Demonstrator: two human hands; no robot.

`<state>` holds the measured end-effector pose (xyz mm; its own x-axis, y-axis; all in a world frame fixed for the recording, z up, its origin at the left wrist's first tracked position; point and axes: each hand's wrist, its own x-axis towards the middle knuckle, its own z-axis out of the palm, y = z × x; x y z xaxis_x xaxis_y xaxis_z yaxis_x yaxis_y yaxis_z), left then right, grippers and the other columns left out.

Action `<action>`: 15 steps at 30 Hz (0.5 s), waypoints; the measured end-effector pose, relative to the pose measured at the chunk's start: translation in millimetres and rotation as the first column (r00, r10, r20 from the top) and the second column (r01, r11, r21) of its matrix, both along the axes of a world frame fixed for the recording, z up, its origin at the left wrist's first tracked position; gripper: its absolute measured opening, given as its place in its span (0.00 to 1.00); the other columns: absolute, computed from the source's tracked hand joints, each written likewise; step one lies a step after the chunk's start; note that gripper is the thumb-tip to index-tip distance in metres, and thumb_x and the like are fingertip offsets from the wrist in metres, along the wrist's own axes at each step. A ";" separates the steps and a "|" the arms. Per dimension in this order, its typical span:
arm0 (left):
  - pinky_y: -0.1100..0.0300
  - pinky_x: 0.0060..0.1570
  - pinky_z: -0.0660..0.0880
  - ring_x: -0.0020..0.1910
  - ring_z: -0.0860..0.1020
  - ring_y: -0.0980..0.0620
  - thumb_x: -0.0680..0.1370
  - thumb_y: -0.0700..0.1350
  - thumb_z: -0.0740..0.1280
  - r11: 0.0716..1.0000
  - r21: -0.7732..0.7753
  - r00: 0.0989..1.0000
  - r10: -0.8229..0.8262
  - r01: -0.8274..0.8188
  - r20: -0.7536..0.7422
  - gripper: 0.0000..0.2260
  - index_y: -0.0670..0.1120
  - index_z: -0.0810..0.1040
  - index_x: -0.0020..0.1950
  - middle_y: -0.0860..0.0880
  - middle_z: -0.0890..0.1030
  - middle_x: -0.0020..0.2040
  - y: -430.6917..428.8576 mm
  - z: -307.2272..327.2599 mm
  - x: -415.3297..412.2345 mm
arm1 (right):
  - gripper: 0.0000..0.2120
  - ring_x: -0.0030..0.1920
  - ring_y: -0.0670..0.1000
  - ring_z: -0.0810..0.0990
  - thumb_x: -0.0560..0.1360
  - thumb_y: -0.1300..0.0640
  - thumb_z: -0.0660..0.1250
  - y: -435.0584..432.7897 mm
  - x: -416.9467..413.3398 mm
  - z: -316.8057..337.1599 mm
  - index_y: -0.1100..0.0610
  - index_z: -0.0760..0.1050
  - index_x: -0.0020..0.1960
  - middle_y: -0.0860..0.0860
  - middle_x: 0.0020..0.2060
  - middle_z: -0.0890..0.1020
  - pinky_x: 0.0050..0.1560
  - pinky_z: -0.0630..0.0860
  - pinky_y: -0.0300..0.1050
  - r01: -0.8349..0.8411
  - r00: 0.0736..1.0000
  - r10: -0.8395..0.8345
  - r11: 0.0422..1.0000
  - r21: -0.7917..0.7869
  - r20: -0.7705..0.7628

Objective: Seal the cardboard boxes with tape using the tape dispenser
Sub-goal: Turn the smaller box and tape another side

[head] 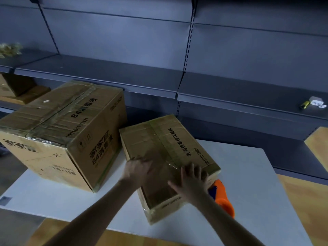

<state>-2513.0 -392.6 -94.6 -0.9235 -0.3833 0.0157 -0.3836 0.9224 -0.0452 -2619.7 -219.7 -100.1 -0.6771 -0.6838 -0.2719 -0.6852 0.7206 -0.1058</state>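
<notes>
Atop small box [142, 142]: left hand [138, 168], right hand [192, 180] rest; dispenser [221, 197] beside.

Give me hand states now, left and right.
Left hand: on the small box near its left edge; blur hides its grip, cannot tell.
Right hand: open, fingers spread flat on the box top.

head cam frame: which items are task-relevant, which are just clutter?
Job:
small cardboard box, with left hand and right hand on its top
large cardboard box
orange tape dispenser, beside the small box

Lying about:
yellow item and white item, right shelf
crumpled material, upper left shelf
loose cardboard, lower left shelf
</notes>
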 end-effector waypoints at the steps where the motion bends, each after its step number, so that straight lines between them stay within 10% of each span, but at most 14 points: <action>1: 0.60 0.63 0.67 0.65 0.70 0.53 0.81 0.56 0.53 0.998 -0.006 0.998 -0.065 0.066 0.012 0.18 0.54 0.66 0.70 0.51 0.73 0.66 -5.7 -2.7 -4.6 | 0.47 0.74 0.65 0.40 0.70 0.25 0.45 -4.6 9.8 -4.5 0.56 0.42 0.77 0.61 0.75 0.42 0.69 0.37 0.67 0.055 0.998 -0.056 0.998 0.014 0.006; 5: 0.53 0.73 0.48 0.76 0.50 0.44 0.81 0.59 0.48 0.996 0.037 0.988 -0.090 0.086 0.125 0.27 0.48 0.50 0.77 0.44 0.52 0.77 -8.0 -19.6 -5.5 | 0.50 0.73 0.66 0.36 0.68 0.24 0.45 -7.5 15.2 -16.6 0.57 0.38 0.76 0.61 0.75 0.39 0.68 0.34 0.67 0.108 0.993 -0.108 0.994 -0.011 -0.041; 15: 0.56 0.39 0.74 0.52 0.74 0.45 0.78 0.62 0.50 0.992 -0.034 0.983 -0.118 0.124 0.140 0.26 0.48 0.62 0.70 0.43 0.70 0.62 64.0 -5.8 -1.5 | 0.43 0.70 0.53 0.26 0.72 0.31 0.57 44.8 -75.4 -14.5 0.47 0.40 0.76 0.51 0.75 0.35 0.64 0.25 0.56 -0.169 0.976 0.171 0.985 -0.030 0.137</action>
<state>-2514.5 -328.6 -100.4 -0.9575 -0.2701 -0.1011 -0.2565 0.9578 -0.1298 -2695.1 -174.9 -114.6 -0.5071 -0.7915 -0.3412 -0.7754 0.5918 -0.2204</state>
